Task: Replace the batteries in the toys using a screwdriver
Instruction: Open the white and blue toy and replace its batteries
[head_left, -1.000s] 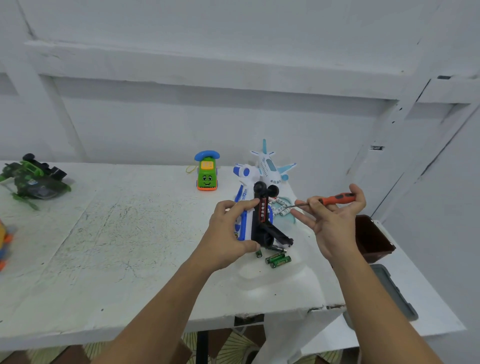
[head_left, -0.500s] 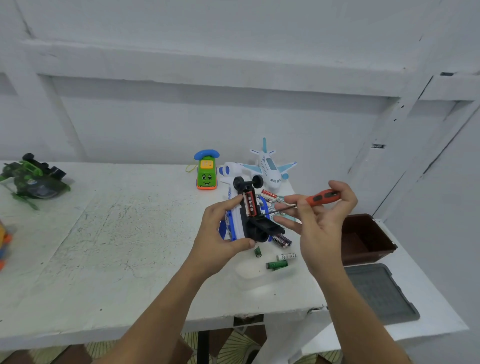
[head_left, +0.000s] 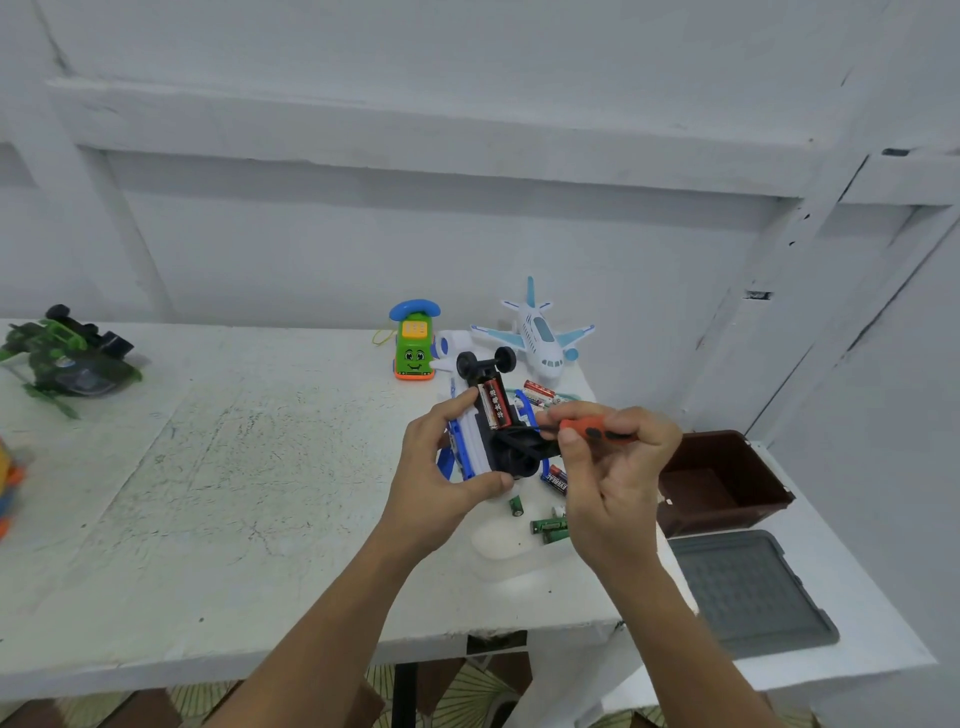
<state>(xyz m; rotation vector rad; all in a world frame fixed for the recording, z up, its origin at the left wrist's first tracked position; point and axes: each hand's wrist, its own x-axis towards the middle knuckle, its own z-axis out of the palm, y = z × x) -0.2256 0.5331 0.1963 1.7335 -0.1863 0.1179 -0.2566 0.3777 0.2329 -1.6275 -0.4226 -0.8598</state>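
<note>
On white table (head_left: 208, 493), right part: left hand (head_left: 436, 478), fingers and thumb curled round blue-and-white toy (head_left: 475, 441), held just above the surface, black underside and wheels turned up; right hand (head_left: 613, 478), pinching orange-handled screwdriver (head_left: 587, 431), shaft pointing left at the toy's underside; red-and-black battery (head_left: 493, 405), seated in the toy's open bay; green batteries (head_left: 548, 530), loose on the table beside the right hand.

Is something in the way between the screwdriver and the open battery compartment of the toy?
Nothing visible. The right hand holds the screwdriver beside the toy; the left hand grips its side, not covering the battery.
</note>
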